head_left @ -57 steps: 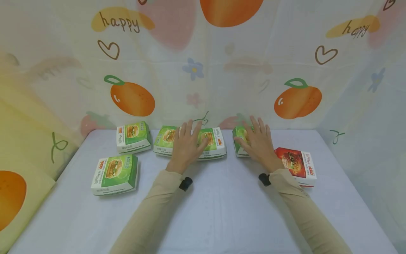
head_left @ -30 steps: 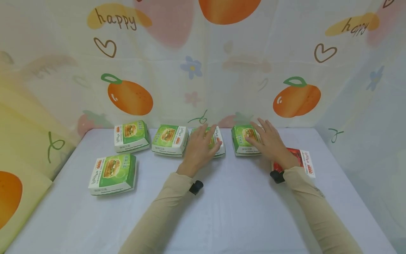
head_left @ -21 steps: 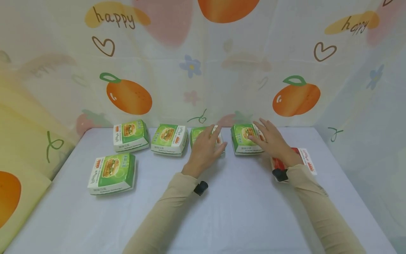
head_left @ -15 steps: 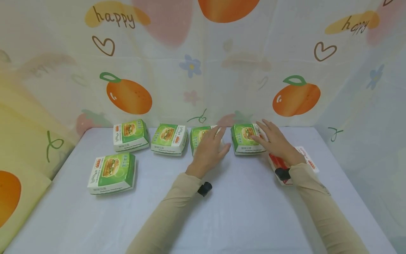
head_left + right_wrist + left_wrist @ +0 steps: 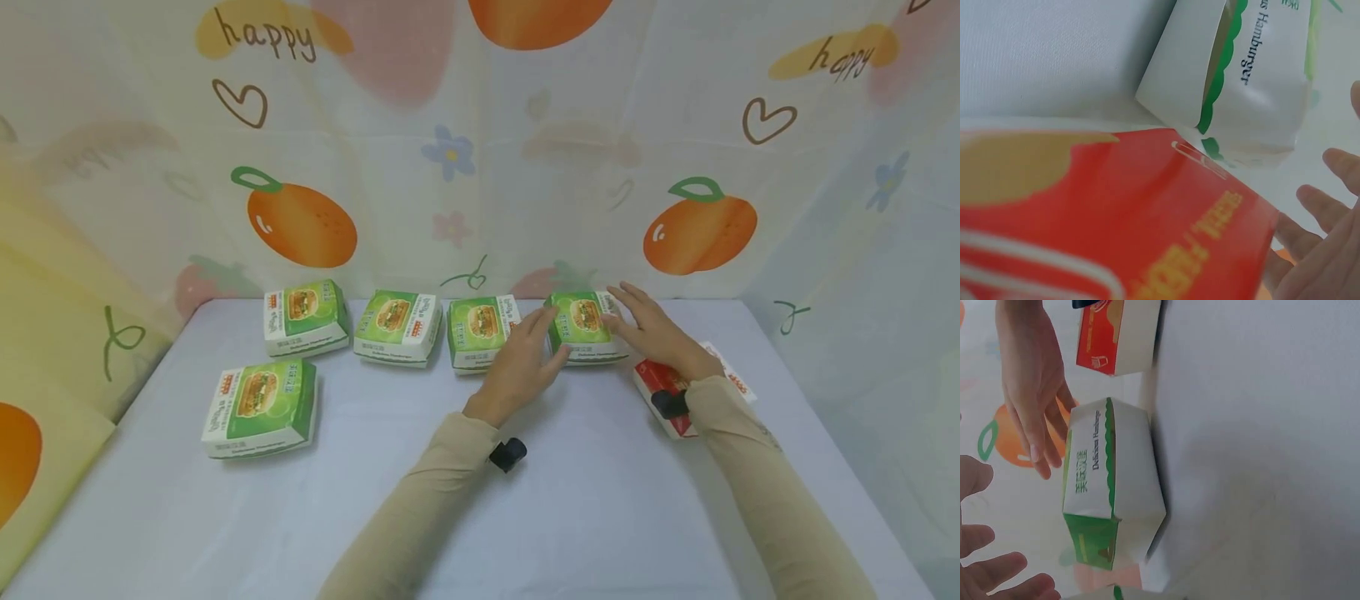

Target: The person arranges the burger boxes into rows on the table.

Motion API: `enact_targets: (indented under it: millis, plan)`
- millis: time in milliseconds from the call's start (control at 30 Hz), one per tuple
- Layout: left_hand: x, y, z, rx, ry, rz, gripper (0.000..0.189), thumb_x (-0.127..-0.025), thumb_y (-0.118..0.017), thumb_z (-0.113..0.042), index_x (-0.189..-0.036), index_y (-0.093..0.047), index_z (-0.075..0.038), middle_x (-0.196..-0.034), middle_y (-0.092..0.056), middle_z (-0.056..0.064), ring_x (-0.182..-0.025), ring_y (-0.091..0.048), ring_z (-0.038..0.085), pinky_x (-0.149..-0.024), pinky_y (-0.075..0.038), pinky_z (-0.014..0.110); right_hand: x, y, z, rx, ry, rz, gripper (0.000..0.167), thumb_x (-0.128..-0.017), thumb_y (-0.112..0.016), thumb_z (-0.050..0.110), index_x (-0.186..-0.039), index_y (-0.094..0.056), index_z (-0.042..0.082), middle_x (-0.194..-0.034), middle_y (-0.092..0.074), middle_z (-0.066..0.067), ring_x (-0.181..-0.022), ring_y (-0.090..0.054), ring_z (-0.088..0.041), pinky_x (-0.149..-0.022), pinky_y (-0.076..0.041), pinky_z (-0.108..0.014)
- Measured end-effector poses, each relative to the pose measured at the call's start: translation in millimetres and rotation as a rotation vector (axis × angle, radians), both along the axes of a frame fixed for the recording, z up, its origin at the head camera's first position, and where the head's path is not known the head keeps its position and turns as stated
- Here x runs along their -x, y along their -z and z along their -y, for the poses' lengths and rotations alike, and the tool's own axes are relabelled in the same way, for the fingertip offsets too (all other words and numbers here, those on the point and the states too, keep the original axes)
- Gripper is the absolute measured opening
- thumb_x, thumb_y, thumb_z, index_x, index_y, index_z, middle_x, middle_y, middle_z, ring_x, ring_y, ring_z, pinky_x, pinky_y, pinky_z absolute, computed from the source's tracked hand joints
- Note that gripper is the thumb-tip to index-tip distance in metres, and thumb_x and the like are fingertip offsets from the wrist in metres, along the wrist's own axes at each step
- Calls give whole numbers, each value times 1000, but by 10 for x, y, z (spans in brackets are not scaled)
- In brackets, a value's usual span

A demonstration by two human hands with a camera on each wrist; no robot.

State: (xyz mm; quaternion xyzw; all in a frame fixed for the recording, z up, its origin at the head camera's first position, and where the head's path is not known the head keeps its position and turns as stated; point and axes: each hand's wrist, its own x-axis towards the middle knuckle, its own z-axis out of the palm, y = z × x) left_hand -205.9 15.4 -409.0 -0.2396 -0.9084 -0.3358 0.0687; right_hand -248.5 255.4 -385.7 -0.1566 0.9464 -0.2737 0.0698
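In the head view my left hand hovers with fingers extended between two green-and-white hamburger boxes, overlapping the right edge of one hamburger box. My right hand has its fingers spread along the right side of the rightmost green hamburger box. Below the right wrist lies a red hamburger box, partly covered by the forearm and set askew. The left wrist view shows the green box standing between both hands, the left fingers apart from it. Neither hand grips anything.
Two more green hamburger boxes stand in the back row, one at the far left and one beside it. Another green hamburger box sits nearer at the left. A white cloth covers the table, and a fruit-printed curtain hangs behind.
The left hand has moved right, from over the second and third back-row boxes to the gap before the rightmost one. The right hand has shifted right, and the red box has turned beneath its wrist.
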Motion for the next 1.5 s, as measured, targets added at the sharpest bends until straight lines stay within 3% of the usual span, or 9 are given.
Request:
enact_targets:
  millis: [167, 433, 767, 967, 1200, 1500]
  plan:
    - [4, 46, -82, -16, -5, 35, 61, -100, -58, -32, -152, -36, -7, -154, -43, 14, -142, -44, 28, -116, -39, 39, 34, -9, -3, 32, -21, 15, 61, -106, -45, 30, -155, -25, 0, -162, -12, -29, -149, -13, -51, -117, -14, -71]
    - [4, 84, -167, -27, 9, -13, 59, -100, -59, -26, -150, -37, -4, -150, -45, 15, -140, -46, 27, -117, -37, 36, 105, -5, -14, 28, -28, 46, 60, -106, -44, 30, -155, -24, 0, -162, -13, -30, -149, -13, -51, -117, -14, -70]
    - [-29, 155, -269, -51, 3, 136, 63, -101, -58, -25, -153, -32, -4, -153, -40, 17, -141, -43, 31, -117, -38, 42, 167, 41, -47, 56, -15, 103, 59, -107, -40, 29, -156, -21, 2, -163, -11, -29, -149, -11, -50, -117, -14, -70]
    - [-39, 194, -290, -111, -9, 220, 65, -100, -59, -25, -154, -30, -3, -156, -35, 16, -146, -37, 29, -120, -34, 42, 174, 59, -52, 33, -34, 104, 57, -107, -39, 26, -155, -24, -1, -161, -13, -30, -149, -12, -50, -118, -14, -68]
    - [-16, 247, -290, -154, -22, 230, 61, -100, -58, -22, -151, -34, 1, -156, -34, 16, -146, -36, 27, -120, -32, 36, 154, 32, -54, 58, -33, 95, 56, -105, -43, 21, -152, -26, -7, -157, -21, -32, -143, -24, -52, -116, -23, -68]
    - [24, 308, -276, -184, -18, 252, 62, -101, -57, -22, -152, -32, 1, -160, -30, 14, -150, -30, 26, -122, -28, 36, 133, 7, -54, 19, 20, 150, 59, -105, -47, 27, -152, -27, -3, -156, -22, -32, -135, -34, -53, -111, -33, -67]
